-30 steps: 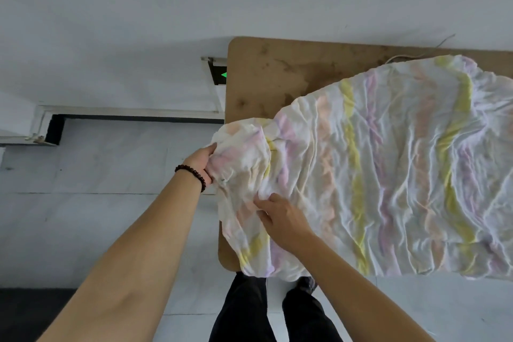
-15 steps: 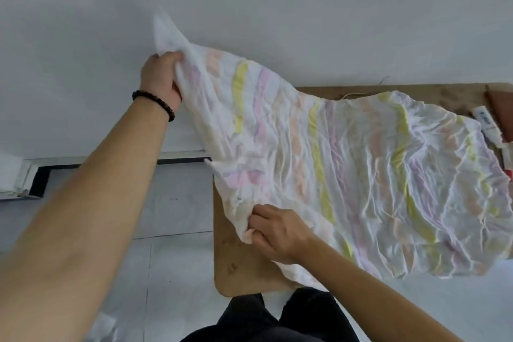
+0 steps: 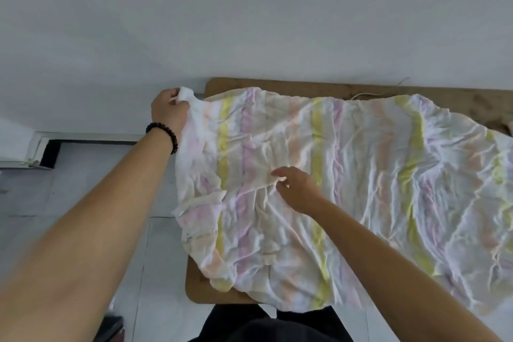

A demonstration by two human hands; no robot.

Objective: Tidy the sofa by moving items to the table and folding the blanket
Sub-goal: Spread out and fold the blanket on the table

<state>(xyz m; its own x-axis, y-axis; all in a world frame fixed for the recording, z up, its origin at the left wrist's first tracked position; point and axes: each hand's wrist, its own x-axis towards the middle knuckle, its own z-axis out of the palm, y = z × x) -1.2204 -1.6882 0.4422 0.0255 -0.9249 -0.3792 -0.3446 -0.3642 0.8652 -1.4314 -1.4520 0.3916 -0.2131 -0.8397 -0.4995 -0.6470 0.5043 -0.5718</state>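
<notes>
Gripping the far left corner of the blanket (image 3: 366, 175), the left hand (image 3: 168, 115) has its fingers curled tight around a bunched white edge just off the table (image 3: 280, 85). A dark bead bracelet (image 3: 164, 131) circles that wrist. The striped, wrinkled blanket lies spread across the brown table, its near edge hanging over. The right hand (image 3: 299, 191) rests on the blanket's middle, fingers loosely bent; whether they pinch a fold I cannot tell.

Looks like a plain home room: bare white wall (image 3: 249, 22) across the top, pale tiled floor (image 3: 91, 189) at left, worn brown wooden table (image 3: 200, 289) centre-right with a crumpled pastel-striped blanket (image 3: 361, 175) on it, thin cable (image 3: 369, 95) at upper right
</notes>
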